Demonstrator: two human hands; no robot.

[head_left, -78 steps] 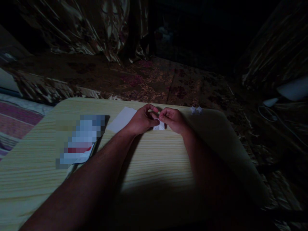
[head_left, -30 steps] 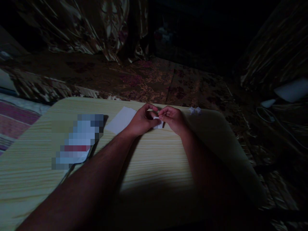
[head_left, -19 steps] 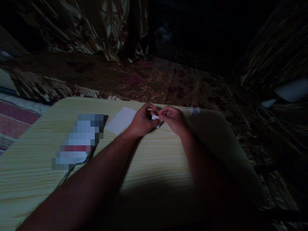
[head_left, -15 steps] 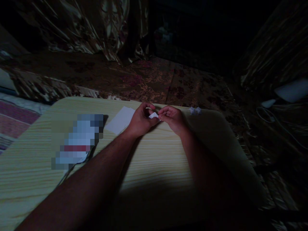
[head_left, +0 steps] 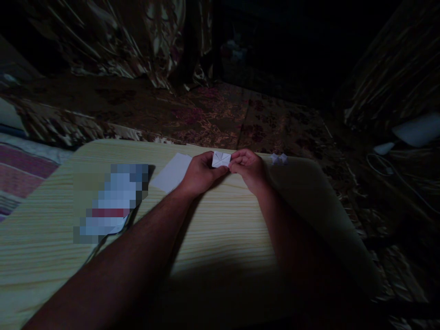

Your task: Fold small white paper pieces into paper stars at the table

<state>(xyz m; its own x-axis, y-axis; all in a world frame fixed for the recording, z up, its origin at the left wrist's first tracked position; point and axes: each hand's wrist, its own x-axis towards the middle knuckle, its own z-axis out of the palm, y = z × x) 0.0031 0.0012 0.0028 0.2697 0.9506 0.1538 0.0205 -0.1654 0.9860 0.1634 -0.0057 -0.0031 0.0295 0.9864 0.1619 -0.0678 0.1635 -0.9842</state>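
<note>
Between my two hands is a small folded white paper [head_left: 221,159], its face toward me with crease lines running across it. My left hand [head_left: 202,170] grips its left side and lower edge, the thumb lying along the bottom. At the right edge, my right hand [head_left: 250,167] pinches the paper between thumb and fingertips, with the other fingers curled. Just left of my left hand lies a flat white sheet of paper [head_left: 171,173]. Two small folded paper pieces [head_left: 279,159] sit side by side on the table, right of my right hand.
The light wood-grain table [head_left: 220,229] has rounded corners. A phone-like device with a blurred-out screen [head_left: 115,195] rests on its left, a cable running from it. Behind stands a patterned, fabric-covered seat [head_left: 206,112]. A white cable [head_left: 380,166] lies off to the right.
The folded paper has turned from a small peaked shape, partly hidden by my fingers, to a flat creased face toward me. My left fingers have closed in behind it.
</note>
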